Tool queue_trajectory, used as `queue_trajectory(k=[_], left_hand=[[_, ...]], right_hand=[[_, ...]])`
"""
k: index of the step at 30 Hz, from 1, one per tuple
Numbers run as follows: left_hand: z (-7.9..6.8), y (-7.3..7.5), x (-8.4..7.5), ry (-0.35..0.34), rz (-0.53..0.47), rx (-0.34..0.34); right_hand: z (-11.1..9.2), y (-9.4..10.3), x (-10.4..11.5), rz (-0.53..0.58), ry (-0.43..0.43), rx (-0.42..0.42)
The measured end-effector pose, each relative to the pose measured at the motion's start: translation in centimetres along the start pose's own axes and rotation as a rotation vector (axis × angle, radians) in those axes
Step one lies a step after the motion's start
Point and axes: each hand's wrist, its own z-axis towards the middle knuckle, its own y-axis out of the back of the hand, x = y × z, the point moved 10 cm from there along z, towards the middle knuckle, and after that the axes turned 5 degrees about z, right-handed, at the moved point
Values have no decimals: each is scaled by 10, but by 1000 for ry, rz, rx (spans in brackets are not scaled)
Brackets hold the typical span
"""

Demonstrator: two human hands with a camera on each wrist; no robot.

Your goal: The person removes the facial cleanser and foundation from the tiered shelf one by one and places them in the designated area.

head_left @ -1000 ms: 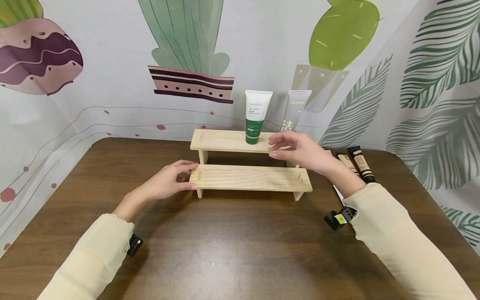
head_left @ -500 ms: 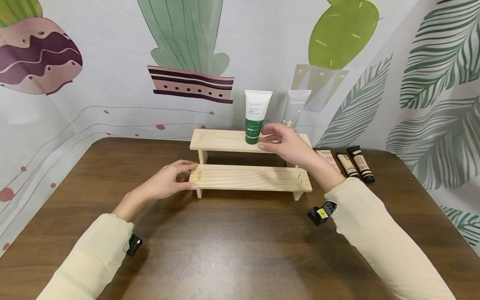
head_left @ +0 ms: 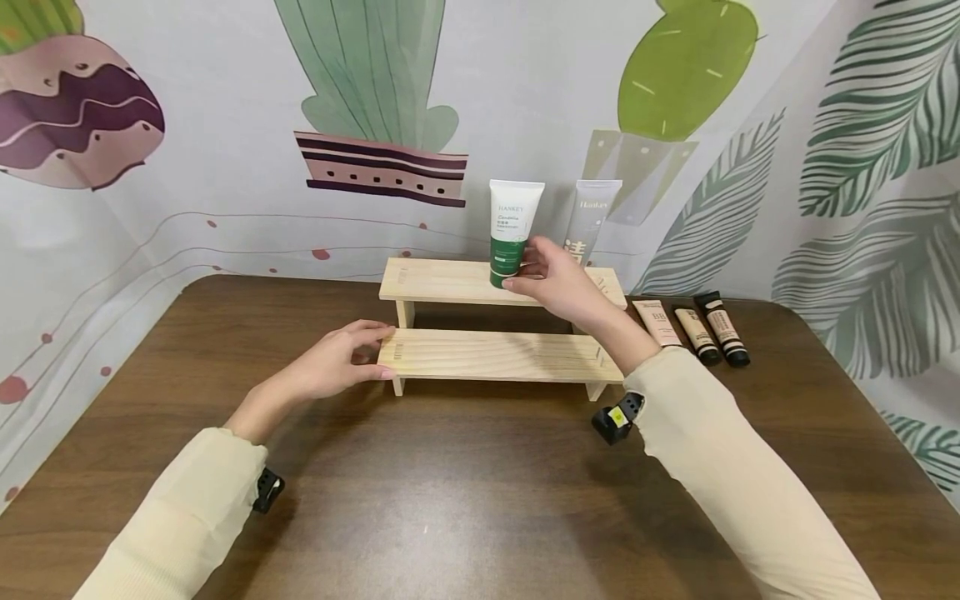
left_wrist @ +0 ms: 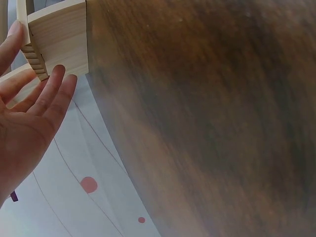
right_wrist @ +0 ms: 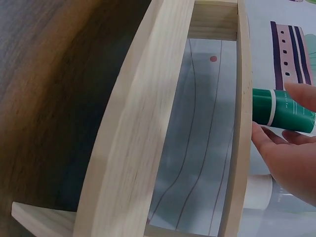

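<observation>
A white and green squeeze tube stands cap-down on the upper step of a two-tier wooden shelf. My right hand holds the tube low down, its thumb by the green cap. From the right wrist view, fingers lie on both sides of the green part. At the shelf's left end, my left hand grips the lower board, thumb at its front corner and fingers at the back one. The left wrist view has that left hand at the board's end, some fingers spread away from the wood.
A grey-lilac tube stands right of the green one, partly behind my right hand. Right of the shelf lie a pink tube, a beige tube and a black-ended tube. A patterned cloth hangs behind the brown table.
My right hand has moved left from in front of the grey-lilac tube to the green one and closed in on it. The left hand stays at the shelf's end.
</observation>
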Motion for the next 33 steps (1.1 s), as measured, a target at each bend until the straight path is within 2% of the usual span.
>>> queue_trajectory(k=[8, 18, 33], left_hand=[[-1, 0, 0, -2, 7, -3], [-1, 0, 1, 0, 9, -2], [-1, 0, 2, 2, 9, -3]], right_hand=[[2, 1, -2, -8, 2, -43], [2, 2, -1, -90, 20, -96], [-1, 3, 0, -134, 59, -115]])
